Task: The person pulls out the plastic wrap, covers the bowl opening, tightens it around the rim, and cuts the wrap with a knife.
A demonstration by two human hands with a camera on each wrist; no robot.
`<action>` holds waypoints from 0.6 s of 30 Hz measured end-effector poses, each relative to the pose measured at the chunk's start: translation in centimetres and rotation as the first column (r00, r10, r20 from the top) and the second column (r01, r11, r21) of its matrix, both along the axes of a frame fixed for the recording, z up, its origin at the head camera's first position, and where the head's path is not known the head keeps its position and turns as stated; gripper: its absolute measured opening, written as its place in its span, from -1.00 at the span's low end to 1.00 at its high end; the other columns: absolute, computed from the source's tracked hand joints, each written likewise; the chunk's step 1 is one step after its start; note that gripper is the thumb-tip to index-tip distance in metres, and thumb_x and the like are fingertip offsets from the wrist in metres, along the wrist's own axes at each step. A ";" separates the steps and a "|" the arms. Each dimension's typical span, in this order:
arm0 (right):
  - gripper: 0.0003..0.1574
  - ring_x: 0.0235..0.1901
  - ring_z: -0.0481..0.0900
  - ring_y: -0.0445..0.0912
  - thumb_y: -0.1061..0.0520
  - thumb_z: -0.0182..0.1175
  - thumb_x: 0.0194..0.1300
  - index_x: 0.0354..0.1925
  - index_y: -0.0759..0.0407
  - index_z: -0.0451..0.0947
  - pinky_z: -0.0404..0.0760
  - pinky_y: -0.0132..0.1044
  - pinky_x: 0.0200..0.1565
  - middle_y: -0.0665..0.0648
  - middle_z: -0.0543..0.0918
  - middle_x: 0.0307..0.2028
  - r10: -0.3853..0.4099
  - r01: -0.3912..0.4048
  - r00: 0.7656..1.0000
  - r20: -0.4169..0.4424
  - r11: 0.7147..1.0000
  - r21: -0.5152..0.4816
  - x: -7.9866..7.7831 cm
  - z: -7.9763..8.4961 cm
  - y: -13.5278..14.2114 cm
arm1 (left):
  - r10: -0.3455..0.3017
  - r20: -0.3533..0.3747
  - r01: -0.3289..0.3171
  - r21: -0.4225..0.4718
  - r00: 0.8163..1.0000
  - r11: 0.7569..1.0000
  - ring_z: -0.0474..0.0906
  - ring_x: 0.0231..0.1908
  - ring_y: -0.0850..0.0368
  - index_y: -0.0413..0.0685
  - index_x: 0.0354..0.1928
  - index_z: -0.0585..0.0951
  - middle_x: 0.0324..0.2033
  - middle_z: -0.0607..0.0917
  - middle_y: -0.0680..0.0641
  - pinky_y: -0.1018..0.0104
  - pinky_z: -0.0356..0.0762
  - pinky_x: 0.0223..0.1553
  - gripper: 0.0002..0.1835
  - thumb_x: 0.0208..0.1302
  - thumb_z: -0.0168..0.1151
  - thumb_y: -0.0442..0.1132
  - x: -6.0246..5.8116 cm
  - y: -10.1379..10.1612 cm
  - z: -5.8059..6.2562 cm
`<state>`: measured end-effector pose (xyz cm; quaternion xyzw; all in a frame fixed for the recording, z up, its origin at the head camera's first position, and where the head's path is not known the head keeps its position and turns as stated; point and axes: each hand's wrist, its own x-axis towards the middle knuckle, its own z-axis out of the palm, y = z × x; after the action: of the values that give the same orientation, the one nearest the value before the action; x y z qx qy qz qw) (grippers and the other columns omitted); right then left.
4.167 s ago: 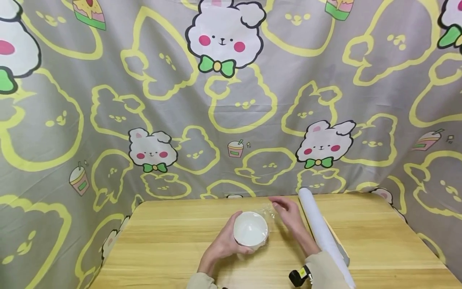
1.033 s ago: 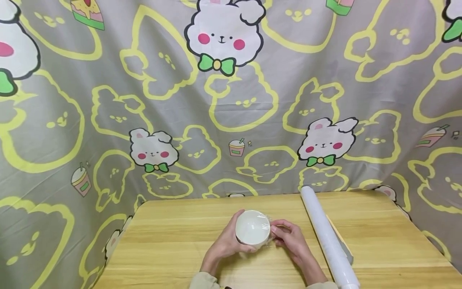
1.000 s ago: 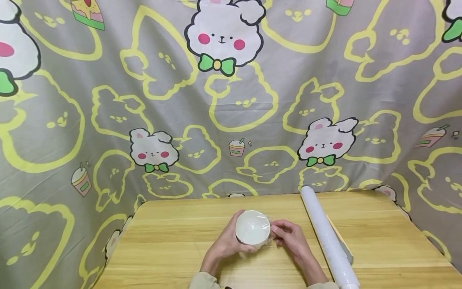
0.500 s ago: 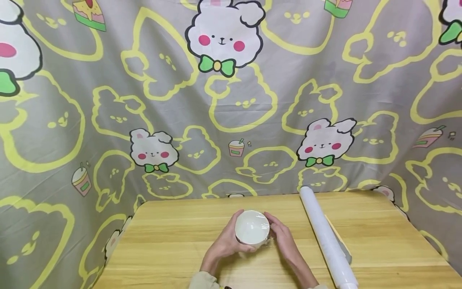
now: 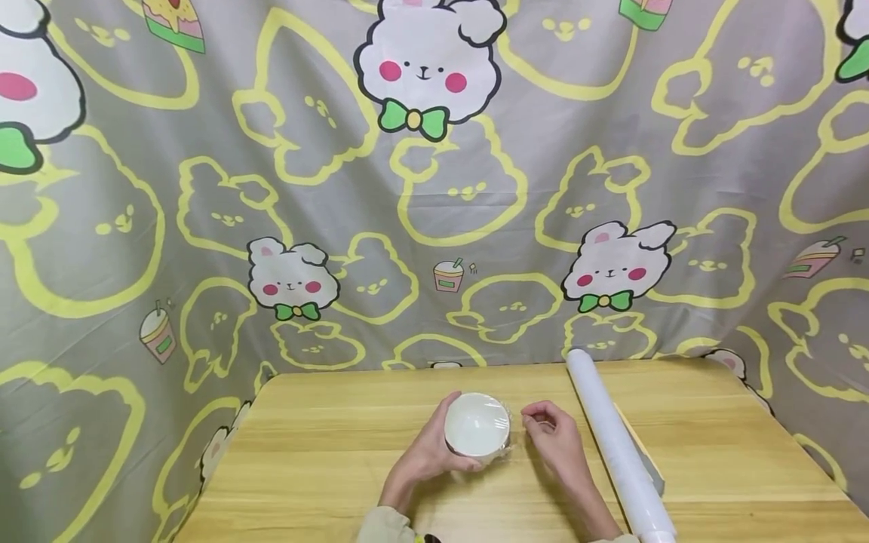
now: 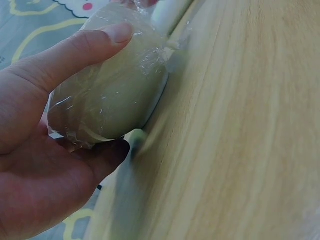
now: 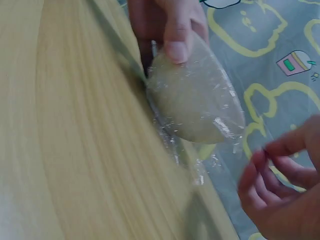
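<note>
In the head view my left hand [image 5: 431, 445] grips a white bowl [image 5: 477, 424] from its left side, thumb along the near side. Clear cling film [image 6: 105, 95] covers the bowl, bunched and wrinkled around the outside in the left wrist view. Loose crinkled film edges [image 7: 200, 172] hang off the bowl in the right wrist view. To the bowl's right, a short gap away, is my right hand [image 5: 557, 437]. Its fingers are bent, thumb and forefinger tips together; I cannot tell whether they pinch clear film.
A long white roll of film [image 5: 618, 445] lies along the right side of the wooden table [image 5: 305, 452]. A flat thing with a yellow edge and grey end [image 5: 648, 460] lies partly hidden beside it. Behind the table hangs a grey patterned cloth [image 5: 434, 173].
My right hand held the loose film at the bowl's right, then lay along the bowl's side, and is now drawn off to the right. The left hand keeps its grip on the bowl.
</note>
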<state>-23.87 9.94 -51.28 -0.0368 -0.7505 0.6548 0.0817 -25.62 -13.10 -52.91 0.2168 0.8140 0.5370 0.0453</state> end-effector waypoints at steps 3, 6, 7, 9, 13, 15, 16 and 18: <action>-0.92 -0.43 0.64 -0.04 0.46 0.19 0.31 -0.21 0.49 0.58 0.72 -0.31 -0.37 0.25 0.66 -0.41 0.041 -0.037 0.998 0.056 0.996 -0.080 -0.1 -0.3 -0.3 | 0.003 -0.003 -0.003 -0.005 1.000 1.000 0.39 0.32 -0.32 -0.24 0.57 0.03 0.37 0.39 -0.33 -0.29 0.19 0.42 0.35 -0.26 0.73 -0.36 -0.1 0.0 0.1; -0.93 -0.45 0.65 -0.02 0.49 0.18 0.29 -0.22 0.50 0.55 0.75 -0.28 -0.38 0.23 0.64 -0.46 0.069 -0.057 0.994 0.088 0.990 -0.127 -0.2 -1.0 -0.9 | -0.003 0.003 0.003 0.001 1.000 1.000 0.39 0.32 -0.31 -0.26 0.57 0.03 0.37 0.40 -0.32 -0.30 0.19 0.42 0.35 -0.26 0.73 -0.38 0.0 0.0 0.2; -0.92 -0.45 0.64 -0.02 0.49 0.18 0.29 -0.22 0.50 0.55 0.75 -0.28 -0.38 0.21 0.64 -0.46 0.074 -0.061 0.993 0.093 0.990 -0.129 -0.2 -1.3 -1.0 | -0.005 0.007 0.005 0.003 1.000 1.000 0.39 0.32 -0.30 -0.26 0.57 0.03 0.37 0.40 -0.32 -0.29 0.19 0.42 0.35 -0.26 0.72 -0.38 0.1 -0.1 0.3; -0.91 -0.45 0.64 -0.02 0.49 0.20 0.29 -0.21 0.51 0.55 0.75 -0.28 -0.39 0.20 0.63 -0.45 0.084 -0.071 0.991 0.100 0.989 -0.132 -0.2 -1.7 -1.0 | -0.008 0.012 0.007 0.006 1.000 1.000 0.39 0.32 -0.30 -0.25 0.57 0.03 0.37 0.40 -0.31 -0.29 0.20 0.42 0.35 -0.26 0.72 -0.38 0.2 0.0 0.2; -0.85 -0.45 0.66 -0.02 0.42 0.21 0.34 -0.13 0.51 0.52 0.76 -0.25 -0.41 0.19 0.66 -0.43 0.161 -0.142 0.977 0.137 0.980 -0.139 0.0 -1.8 0.0 | -0.007 0.003 0.007 0.010 1.000 1.000 0.40 0.31 -0.28 -0.25 0.57 0.03 0.36 0.41 -0.30 -0.28 0.21 0.41 0.35 -0.25 0.72 -0.37 0.2 0.1 0.2; -0.81 -0.45 0.68 -0.04 0.35 0.20 0.39 -0.10 0.51 0.51 0.75 -0.26 -0.42 0.19 0.69 -0.41 0.245 -0.221 0.956 0.163 0.963 -0.151 0.2 -1.6 0.8 | -0.015 -0.006 0.015 0.019 1.000 1.000 0.40 0.31 -0.29 -0.26 0.57 0.03 0.36 0.41 -0.30 -0.30 0.20 0.41 0.34 -0.25 0.72 -0.38 0.2 0.1 0.2; -0.78 -0.45 0.68 -0.05 0.31 0.20 0.40 -0.10 0.51 0.51 0.75 -0.27 -0.42 0.18 0.70 -0.40 0.293 -0.266 0.939 0.178 0.950 -0.163 0.3 -1.5 1.2 | -0.020 -0.009 0.020 0.021 1.000 1.000 0.40 0.31 -0.30 -0.27 0.57 0.03 0.36 0.41 -0.31 -0.31 0.20 0.41 0.34 -0.25 0.72 -0.38 0.2 0.1 0.2; -0.73 -0.43 0.70 -0.08 0.24 0.22 0.42 -0.09 0.50 0.52 0.75 -0.29 -0.39 0.20 0.73 -0.37 0.399 -0.361 0.896 0.193 0.910 -0.204 0.4 -1.3 1.9 | -0.027 -0.008 0.027 0.026 1.000 0.999 0.40 0.31 -0.30 -0.28 0.56 0.03 0.36 0.41 -0.31 -0.31 0.20 0.41 0.34 -0.25 0.72 -0.39 0.3 0.1 0.2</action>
<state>-23.46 11.83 -52.63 0.0289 -0.6916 0.7082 -0.1390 -25.36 -12.99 -52.68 0.2301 0.8040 0.5463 0.0467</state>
